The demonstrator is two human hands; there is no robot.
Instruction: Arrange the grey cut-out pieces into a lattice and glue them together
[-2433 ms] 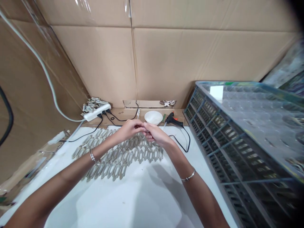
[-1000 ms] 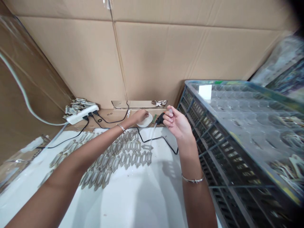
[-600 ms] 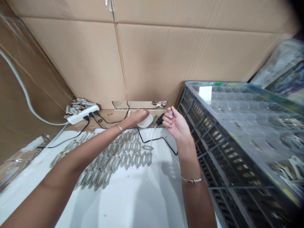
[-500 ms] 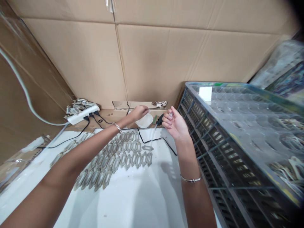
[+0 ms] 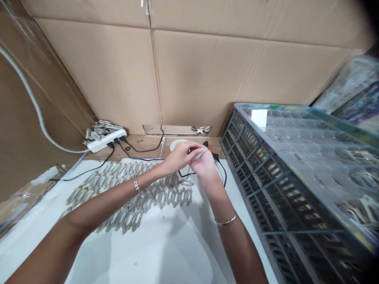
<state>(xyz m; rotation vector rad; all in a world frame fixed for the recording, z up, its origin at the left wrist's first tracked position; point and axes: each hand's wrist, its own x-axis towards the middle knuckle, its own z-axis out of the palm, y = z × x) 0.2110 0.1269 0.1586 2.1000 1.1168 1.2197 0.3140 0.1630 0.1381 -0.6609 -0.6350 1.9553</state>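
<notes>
The left hand (image 5: 179, 156) is nearly closed, its fingers curved over a pale translucent stick (image 5: 200, 154), apparently of hot-melt glue. The right hand (image 5: 206, 166) is held against the stick's other end, but its fingers are largely hidden, so how firmly it grips cannot be told. A thin silver bangle (image 5: 136, 183) is worn on the left wrist, and a similar one (image 5: 226, 221) on the right.

A round white dish (image 5: 178, 142) is partly covered by the left hand. Just to the right of the dish, a black glue gun with an orange trigger (image 5: 213, 156) is mostly hidden behind the right hand. In front of the dish, a lattice of elongated grey-brown openwork pieces (image 5: 161, 199) is laid out on a white tabletop (image 5: 148, 252), beneath the forearms. Left of the dish stands a white power strip (image 5: 106, 143) with black cords plugged in, and a heap of similar pieces (image 5: 102, 128) is piled behind it. Well to the right of the dish, a large blue-grey slatted plastic crate (image 5: 266, 189) is placed. Behind the dish rises a corrugated cardboard wall (image 5: 189, 75).
</notes>
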